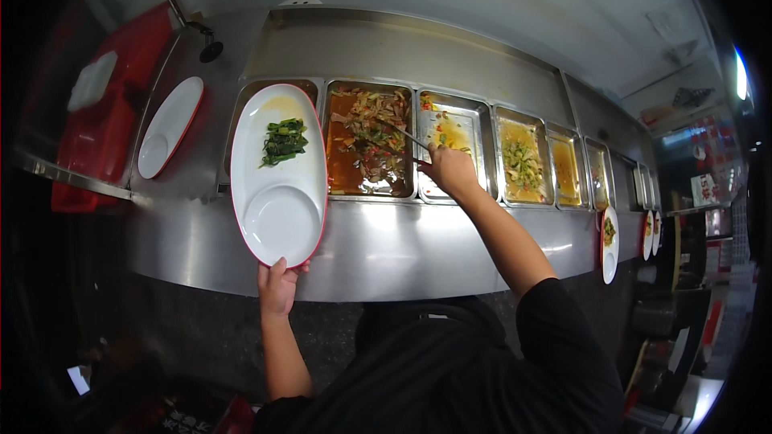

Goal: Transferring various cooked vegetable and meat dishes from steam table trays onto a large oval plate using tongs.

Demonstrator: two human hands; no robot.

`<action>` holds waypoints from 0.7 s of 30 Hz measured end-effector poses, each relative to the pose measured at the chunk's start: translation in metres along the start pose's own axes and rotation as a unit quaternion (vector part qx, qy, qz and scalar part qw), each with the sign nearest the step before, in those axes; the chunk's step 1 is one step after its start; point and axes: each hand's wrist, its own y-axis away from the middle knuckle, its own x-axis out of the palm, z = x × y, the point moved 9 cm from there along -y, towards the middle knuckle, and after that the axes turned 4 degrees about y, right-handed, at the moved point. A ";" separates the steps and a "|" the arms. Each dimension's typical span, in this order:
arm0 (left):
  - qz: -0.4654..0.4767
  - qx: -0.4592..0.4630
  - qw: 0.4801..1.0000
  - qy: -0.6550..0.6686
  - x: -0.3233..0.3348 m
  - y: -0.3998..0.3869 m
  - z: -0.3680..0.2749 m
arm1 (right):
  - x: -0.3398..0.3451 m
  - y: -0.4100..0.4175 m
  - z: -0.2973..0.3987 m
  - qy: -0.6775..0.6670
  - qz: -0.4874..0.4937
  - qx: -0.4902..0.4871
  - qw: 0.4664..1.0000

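Note:
My left hand [282, 286] grips the near end of an oval white plate with a red rim [245, 178], thumb on top. Cooked leafy greens [284, 141] lie on it, beyond its round compartment. The plate hangs over the leftmost steel food pan, hiding most of it. My right hand [449, 170] is closed around the handles of metal tongs [401, 131]. The tongs' far ends reach into a steel pan of sliced meat and vegetables in brown sauce [374, 138]; whether they grasp any food cannot be told. Beneath my right hand is a pan with scattered food remnants [449, 126].
Rightward stand a pan of chopped greens in yellow liquid [522, 163], a pan of yellow liquid [565, 169] and several others. An oval plate [172, 126] rests at left, beside red crates [114, 114]. A plate bearing food [610, 253] overhangs the steel counter's [386, 247] front edge at right.

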 end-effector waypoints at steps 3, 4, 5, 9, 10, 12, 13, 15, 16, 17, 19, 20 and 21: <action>0.003 0.005 1.000 0.003 0.002 -0.002 -0.001 | -0.004 0.006 -0.013 -0.010 0.001 0.000 1.000; 0.002 0.006 1.000 0.003 0.002 -0.002 -0.001 | -0.004 0.007 -0.014 0.019 0.009 -0.008 1.000; 0.001 0.007 1.000 0.003 0.003 -0.003 -0.001 | -0.004 0.005 -0.013 0.019 0.008 -0.008 1.000; 0.002 0.005 1.000 -0.003 0.010 -0.006 -0.001 | 0.008 -0.013 -0.005 0.017 -0.009 -0.025 0.999; 0.005 0.005 1.000 -0.006 0.012 -0.007 -0.002 | 0.014 -0.015 -0.004 0.015 -0.015 -0.039 0.999; 0.005 0.004 1.000 -0.009 0.012 -0.008 -0.002 | 0.017 -0.013 0.000 0.027 -0.023 -0.052 0.998; 0.005 0.004 1.000 -0.010 0.011 -0.008 -0.002 | 0.014 -0.009 0.007 0.038 -0.030 -0.067 0.997; 0.003 0.004 1.000 -0.009 0.008 -0.008 -0.002 | 0.006 0.004 0.008 0.063 -0.013 -0.072 0.995; 0.009 0.007 1.000 -0.011 0.009 -0.008 -0.003 | 0.008 0.012 0.007 0.082 0.023 -0.087 0.993; 0.016 0.011 1.000 -0.013 0.010 -0.009 -0.003 | 0.014 0.018 0.005 0.101 0.059 -0.102 0.988; 0.008 0.013 1.000 -0.017 0.011 -0.009 -0.005 | 0.001 0.023 0.008 0.107 0.041 -0.104 0.988; 0.001 0.015 1.000 -0.022 0.009 -0.009 -0.005 | -0.008 0.023 0.008 0.089 0.030 -0.105 0.990; 0.001 0.015 1.000 -0.022 0.009 -0.009 -0.004 | -0.020 0.023 0.008 0.073 0.018 -0.104 0.992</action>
